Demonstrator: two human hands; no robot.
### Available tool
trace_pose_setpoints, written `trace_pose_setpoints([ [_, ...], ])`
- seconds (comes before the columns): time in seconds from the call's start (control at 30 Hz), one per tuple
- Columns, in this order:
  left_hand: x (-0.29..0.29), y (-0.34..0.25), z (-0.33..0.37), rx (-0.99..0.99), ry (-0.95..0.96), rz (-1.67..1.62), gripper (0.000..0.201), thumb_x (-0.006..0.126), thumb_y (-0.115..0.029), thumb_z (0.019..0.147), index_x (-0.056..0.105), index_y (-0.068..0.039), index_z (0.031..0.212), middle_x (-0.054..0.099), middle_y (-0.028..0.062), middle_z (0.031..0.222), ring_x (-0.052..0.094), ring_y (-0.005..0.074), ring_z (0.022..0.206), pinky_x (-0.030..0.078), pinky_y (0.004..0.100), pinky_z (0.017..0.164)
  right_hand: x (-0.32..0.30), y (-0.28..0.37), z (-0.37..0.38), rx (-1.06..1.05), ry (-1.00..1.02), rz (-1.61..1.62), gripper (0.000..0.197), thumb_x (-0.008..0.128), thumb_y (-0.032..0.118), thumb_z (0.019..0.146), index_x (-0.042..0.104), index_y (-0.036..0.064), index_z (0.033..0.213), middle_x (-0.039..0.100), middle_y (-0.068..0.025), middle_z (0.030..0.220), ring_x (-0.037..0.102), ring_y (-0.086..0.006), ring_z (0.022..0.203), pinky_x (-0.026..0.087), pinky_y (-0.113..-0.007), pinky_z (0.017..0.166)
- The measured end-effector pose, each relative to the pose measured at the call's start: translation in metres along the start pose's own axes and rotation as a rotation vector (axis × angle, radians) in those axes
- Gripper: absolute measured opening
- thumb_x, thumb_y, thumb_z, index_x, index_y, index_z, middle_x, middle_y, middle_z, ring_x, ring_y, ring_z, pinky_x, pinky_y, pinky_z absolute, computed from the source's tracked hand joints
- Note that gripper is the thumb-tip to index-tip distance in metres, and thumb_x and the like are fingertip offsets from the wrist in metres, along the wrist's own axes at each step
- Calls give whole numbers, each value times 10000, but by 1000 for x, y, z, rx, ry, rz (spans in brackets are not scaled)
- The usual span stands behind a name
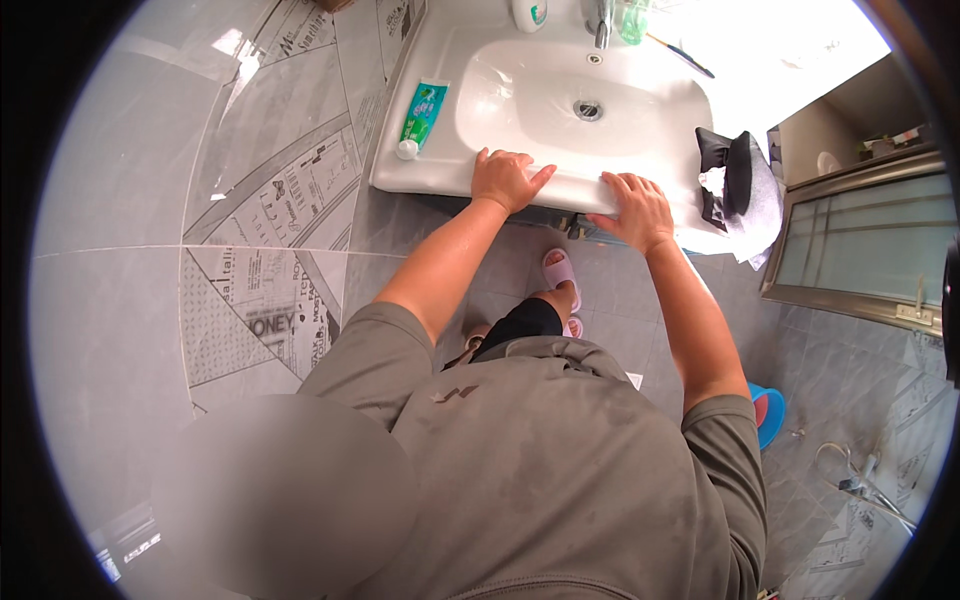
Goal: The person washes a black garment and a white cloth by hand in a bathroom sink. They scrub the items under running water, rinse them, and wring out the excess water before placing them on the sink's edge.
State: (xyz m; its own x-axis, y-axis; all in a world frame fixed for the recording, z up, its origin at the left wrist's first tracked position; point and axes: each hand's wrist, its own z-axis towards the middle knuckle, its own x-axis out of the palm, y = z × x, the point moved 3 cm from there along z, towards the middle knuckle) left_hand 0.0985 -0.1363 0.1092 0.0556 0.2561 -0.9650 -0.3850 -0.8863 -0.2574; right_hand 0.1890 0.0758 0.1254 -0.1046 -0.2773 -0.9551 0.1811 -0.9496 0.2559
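Observation:
Both my hands rest on the front rim of a white washbasin [425, 178]. My left hand [508, 180] lies with its fingers over the edge and the thumb spread to the right. A little to the right, my right hand [638, 212] lies on the same rim, fingers stretched and thumb apart. Neither hand holds anything. Left of my left hand, a green and blue toothpaste tube [423, 120] with a white cap lies on the basin's ledge. To the right of my right hand, a dark grey cloth pouch with white tissue [738, 185] sits on the basin's corner.
At the back stand a metal faucet [603, 25], a white bottle [529, 14] and a green clear cup [634, 22]. A dark-tipped toothbrush [682, 56] lies right of the cup. A glass-fronted cabinet door [865, 240] is at the right. A blue bucket [769, 415] stands on the floor.

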Motion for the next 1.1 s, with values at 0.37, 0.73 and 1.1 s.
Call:
trace_pose_setpoints([
  [0.37, -3, 0, -14, 148, -333, -77, 248, 569, -327, 823, 670, -112, 752, 673, 42, 766, 633, 230, 780, 435, 382, 785, -3, 3, -1, -7, -18, 15, 658, 744, 471, 683, 547, 139, 1216, 594, -82, 1148, 556, -288, 1076, 412, -404, 956],
  [0.73, -1, 1, -15, 162, -378, -25, 189, 544, -272, 816, 675, -142, 773, 693, 4, 818, 645, 178, 829, 363, 437, 923, -3, 4, -3, -31, -58, 17, 646, 707, 518, 711, 547, 125, 1198, 596, -73, 1118, 547, -238, 1101, 387, -387, 965],
  [1.1, -5, -2, -15, 212, -451, -46, 204, 543, -265, 804, 630, -135, 672, 647, -1, 704, 624, 185, 762, 402, 385, 809, 3, 0, -5, -41, -94, -30, 662, 693, 552, 715, 552, 125, 1202, 603, -75, 1138, 551, -231, 1106, 389, -380, 968],
])
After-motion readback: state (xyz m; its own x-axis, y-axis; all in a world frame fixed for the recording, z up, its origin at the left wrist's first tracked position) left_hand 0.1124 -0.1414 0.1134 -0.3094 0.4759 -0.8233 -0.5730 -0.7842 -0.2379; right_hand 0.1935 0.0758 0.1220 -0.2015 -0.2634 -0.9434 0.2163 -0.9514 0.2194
